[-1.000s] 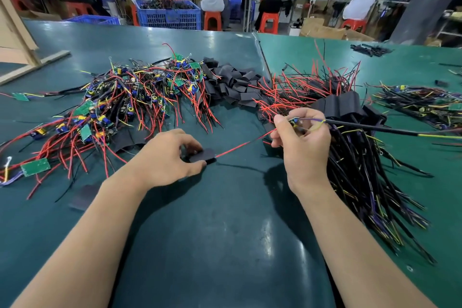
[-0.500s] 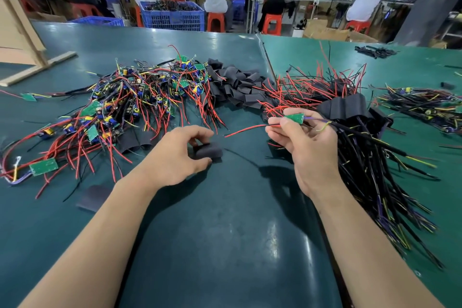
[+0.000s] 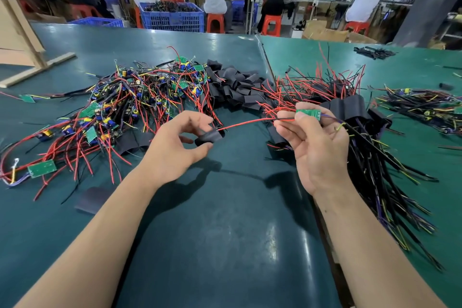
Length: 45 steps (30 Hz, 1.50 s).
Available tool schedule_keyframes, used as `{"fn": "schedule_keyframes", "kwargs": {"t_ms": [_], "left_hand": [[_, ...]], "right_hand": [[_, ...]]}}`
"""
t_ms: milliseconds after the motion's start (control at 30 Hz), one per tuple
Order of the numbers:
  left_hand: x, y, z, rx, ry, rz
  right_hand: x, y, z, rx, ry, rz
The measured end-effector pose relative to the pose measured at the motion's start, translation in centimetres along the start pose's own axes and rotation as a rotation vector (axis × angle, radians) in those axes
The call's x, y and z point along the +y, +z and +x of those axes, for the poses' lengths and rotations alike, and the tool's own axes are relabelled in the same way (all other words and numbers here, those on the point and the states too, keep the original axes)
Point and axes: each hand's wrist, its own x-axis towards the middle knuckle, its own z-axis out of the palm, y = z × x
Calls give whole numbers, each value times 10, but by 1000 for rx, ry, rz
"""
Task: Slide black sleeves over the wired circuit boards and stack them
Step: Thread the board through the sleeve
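My left hand [image 3: 180, 144] pinches a black sleeve [image 3: 209, 137] between thumb and fingers, its mouth opened round. My right hand [image 3: 317, 147] pinches a small green circuit board [image 3: 308, 113] at the fingertips. The board's red and black wires [image 3: 246, 123] run left and their tips reach the sleeve's mouth. A heap of bare wired boards [image 3: 125, 112] lies on the left, and loose black sleeves [image 3: 235, 87] are piled behind the hands. Sleeved boards [image 3: 350, 110] with long wires are stacked on the right.
The green table [image 3: 225, 245] spreads in front of me. A flat sleeve [image 3: 93, 199] lies by my left forearm. More wired parts [image 3: 425, 107] sit far right. A wooden frame [image 3: 27, 62] stands far left. Seated people and a blue crate [image 3: 172, 17] lie beyond the table.
My left hand lifted the sleeve off the table and opened its mouth. My right hand turned the board up and brought the red and black wire tips to the sleeve.
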Motion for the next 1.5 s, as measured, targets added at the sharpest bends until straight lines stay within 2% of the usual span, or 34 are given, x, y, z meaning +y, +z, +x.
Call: {"fn": "schedule_keyframes", "kwargs": {"t_ms": [233, 567, 800, 933, 1100, 1267, 1333, 1400, 1500], "left_hand": [[7, 0, -1, 40, 2, -140], [6, -1, 1, 47, 44, -168], [6, 3, -2, -79, 55, -101], [6, 5, -2, -221, -85, -298], [10, 11, -3, -294, -250, -641], [13, 22, -5, -375, -314, -759], [13, 26, -6, -360, -301, -814], [16, 27, -6, -316, -280, -789], [18, 24, -6, -252, -223, -612]], "right_hand": [[2, -3, 2, 34, -4, -70], [8, -5, 5, 89, -6, -126], [6, -4, 2, -2, -22, -154], [3, -4, 1, -49, -45, -239], [7, -3, -1, -2, -44, -288], [13, -6, -2, 87, -46, -405], [12, -6, -4, 119, -71, -440], [13, -5, -4, 137, -96, -491], [14, -4, -4, 145, -99, -594]]}}
